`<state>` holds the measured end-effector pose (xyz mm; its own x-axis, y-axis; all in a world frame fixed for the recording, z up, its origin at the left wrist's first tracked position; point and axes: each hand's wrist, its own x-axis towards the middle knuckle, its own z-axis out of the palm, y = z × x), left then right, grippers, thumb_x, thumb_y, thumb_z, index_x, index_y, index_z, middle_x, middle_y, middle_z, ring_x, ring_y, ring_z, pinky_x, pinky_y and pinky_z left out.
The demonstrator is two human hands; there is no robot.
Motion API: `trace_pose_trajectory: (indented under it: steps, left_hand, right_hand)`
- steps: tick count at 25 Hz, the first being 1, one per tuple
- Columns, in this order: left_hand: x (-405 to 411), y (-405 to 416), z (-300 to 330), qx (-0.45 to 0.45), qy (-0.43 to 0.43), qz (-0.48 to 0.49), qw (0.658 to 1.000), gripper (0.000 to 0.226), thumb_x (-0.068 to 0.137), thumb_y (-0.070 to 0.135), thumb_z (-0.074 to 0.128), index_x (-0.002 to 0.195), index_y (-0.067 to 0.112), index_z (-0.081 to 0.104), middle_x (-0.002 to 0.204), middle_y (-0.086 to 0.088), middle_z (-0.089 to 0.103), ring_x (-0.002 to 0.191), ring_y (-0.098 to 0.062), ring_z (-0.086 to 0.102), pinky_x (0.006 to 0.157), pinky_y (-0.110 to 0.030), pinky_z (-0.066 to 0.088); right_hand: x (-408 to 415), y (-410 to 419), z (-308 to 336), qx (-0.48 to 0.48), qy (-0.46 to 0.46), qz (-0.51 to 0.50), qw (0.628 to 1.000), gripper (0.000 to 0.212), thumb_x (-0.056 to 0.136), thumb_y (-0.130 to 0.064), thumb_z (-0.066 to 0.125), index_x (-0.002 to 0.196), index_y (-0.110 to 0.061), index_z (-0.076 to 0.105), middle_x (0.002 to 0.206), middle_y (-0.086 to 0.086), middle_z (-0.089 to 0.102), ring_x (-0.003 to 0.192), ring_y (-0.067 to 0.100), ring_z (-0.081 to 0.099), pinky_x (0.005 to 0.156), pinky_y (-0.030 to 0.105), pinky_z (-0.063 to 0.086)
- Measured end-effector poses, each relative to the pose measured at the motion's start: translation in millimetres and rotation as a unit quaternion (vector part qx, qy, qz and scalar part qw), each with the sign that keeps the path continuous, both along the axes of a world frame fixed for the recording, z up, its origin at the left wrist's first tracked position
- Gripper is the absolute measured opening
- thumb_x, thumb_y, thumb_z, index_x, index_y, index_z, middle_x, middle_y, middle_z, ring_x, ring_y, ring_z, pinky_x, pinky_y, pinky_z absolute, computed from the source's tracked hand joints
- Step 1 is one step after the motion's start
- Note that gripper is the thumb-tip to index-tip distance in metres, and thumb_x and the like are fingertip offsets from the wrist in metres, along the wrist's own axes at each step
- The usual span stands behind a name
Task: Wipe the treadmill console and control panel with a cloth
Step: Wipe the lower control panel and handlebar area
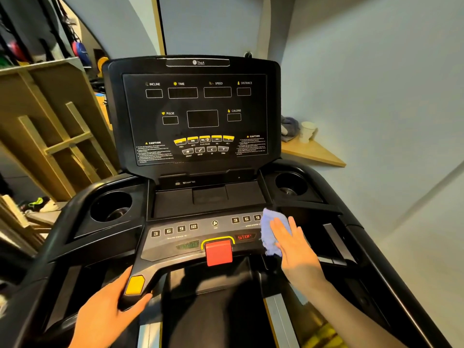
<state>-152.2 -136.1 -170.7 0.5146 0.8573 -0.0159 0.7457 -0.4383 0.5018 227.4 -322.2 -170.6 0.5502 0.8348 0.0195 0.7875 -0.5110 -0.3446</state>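
Two hands on a treadmill. Left hand [110, 312]: fingers wrapped around near-left handle [140, 290]. Control panel [200, 234]: centre, below dark console [193, 111]. Right hand [296, 247]: flat, fingers spread, pressing blue cloth [270, 229] onto panel's right end.

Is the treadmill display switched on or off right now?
Mostly off: the display windows for time, speed and the rest are all dark. Only the STOP button on the lower control panel glows red.
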Motion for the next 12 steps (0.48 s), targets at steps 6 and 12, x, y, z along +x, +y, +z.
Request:
trace_pose_trajectory:
  steps: [6,12]
  left_hand:
    - [-2.7,0.9,-3.0,-0.001,0.008,-0.001,1.0,0.08,0.069,0.073,0.063,0.141,0.041,0.043,0.099,0.017,0.072,0.078,-0.002,0.064,0.076,-0.02,0.054]
    - [-2.7,0.1,-3.9,0.013,0.014,0.011,1.0,0.085,0.07,0.073,0.062,0.144,0.035,0.045,0.106,0.016,0.073,0.088,-0.004,0.067,0.077,-0.018,0.053]
  right_hand:
    - [-6.9,58.6,17.4,0.039,-0.033,-0.097,0.994,0.082,0.086,-0.004,0.065,0.148,-0.029,0.017,0.16,0.017,0.012,0.144,0.043,0.016,0.098,0.04,0.047]
    - [-42.6,103.9,28.1,0.1,-0.111,-0.048,0.988,0.057,0.062,0.002,0.071,0.116,-0.005,0.055,0.123,0.015,0.051,0.119,0.036,0.047,0.099,0.047,0.042]
